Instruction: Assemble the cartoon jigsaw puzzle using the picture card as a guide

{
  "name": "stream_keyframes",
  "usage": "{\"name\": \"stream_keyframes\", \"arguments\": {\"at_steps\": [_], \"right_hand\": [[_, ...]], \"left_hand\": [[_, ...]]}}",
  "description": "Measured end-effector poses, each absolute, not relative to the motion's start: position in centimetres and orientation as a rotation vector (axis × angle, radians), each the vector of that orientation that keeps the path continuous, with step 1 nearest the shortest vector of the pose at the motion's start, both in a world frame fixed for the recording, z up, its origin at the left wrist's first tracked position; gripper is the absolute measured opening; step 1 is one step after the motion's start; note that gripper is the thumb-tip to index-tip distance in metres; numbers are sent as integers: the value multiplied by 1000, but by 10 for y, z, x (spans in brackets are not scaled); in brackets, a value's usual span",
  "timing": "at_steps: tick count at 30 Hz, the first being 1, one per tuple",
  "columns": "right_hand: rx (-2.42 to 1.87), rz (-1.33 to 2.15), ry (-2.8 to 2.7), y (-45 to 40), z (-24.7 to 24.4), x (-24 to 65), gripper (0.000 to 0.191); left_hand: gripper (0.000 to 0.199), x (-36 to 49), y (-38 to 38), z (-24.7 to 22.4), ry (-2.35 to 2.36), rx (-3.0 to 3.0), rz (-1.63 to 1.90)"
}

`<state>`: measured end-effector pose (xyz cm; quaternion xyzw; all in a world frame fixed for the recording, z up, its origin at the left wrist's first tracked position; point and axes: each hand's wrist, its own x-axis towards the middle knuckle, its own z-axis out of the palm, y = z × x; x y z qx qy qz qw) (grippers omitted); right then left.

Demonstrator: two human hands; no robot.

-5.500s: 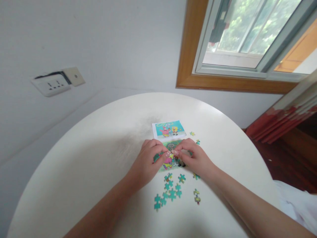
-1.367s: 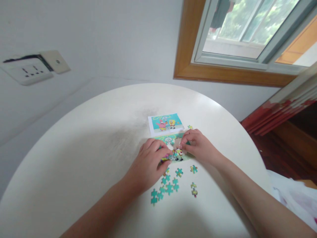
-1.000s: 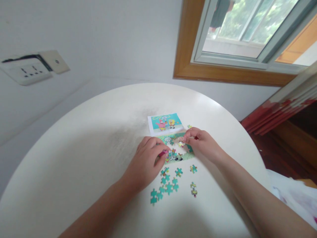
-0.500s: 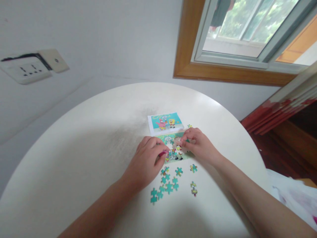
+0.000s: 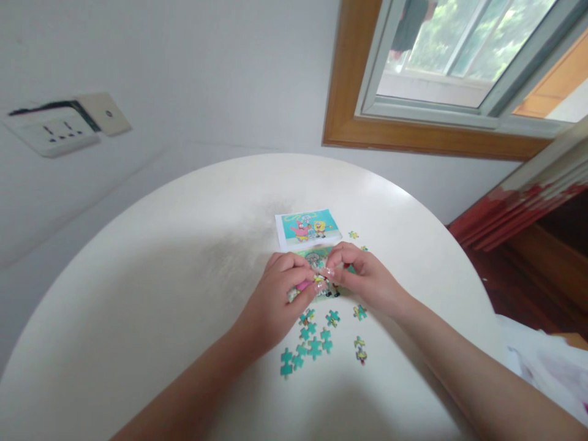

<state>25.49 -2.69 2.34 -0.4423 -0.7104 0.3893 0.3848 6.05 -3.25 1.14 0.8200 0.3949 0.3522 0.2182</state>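
A partly assembled jigsaw puzzle [image 5: 315, 260] with a cartoon picture lies on the table, largely covered by my hands. My left hand [image 5: 282, 294] is over its left side, thumb and fingertips closed together on a small yellowish puzzle piece [image 5: 318, 279]. From the right, my right hand [image 5: 365, 272] meets it, thumb and index finger pinched at the same piece. The fingertips hide most of that piece. Just beyond the puzzle is a printed reference picture [image 5: 310, 226]. Several loose teal puzzle pieces [image 5: 314, 348] are grouped below my left hand.
More loose pieces lie at the right, among them a yellow and grey pair [image 5: 360, 350] and a small piece [image 5: 353, 234] beyond my right hand. The round white table [image 5: 184, 245] stands against a wall with a socket [image 5: 59, 131] and a wood-framed window [image 5: 441, 128].
My right hand has moved slightly left and down, bringing its fingertips to those of my left hand. My left thumb has shifted right. The loose pieces lie as before.
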Motion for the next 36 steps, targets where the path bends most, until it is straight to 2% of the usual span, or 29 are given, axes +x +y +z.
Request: {"name": "stream_keyframes", "arguments": {"at_steps": [7, 13, 21, 28, 33, 36], "right_hand": [[-1083, 1107, -1845, -25, 25, 258, 20], [-1047, 1075, -1942, -28, 28, 257, 38], [-932, 1078, -2054, -26, 25, 258, 28], [-1150, 701, -2143, -18, 25, 271, 25], [-1374, 417, -2313, -17, 17, 273, 15], [-1437, 353, -2345, -17, 13, 272, 16]], "left_hand": [[18, 57, -30, 16, 1074, 2249, 1010], [20, 57, -32, 18, 994, 2344, 913], [23, 59, -36, 15, 971, 2351, 869], [16, 55, -32, 11, 1057, 2411, 913], [16, 56, -34, 7, 1071, 2520, 758], [13, 58, -35, 4, 1081, 2537, 695]]}}
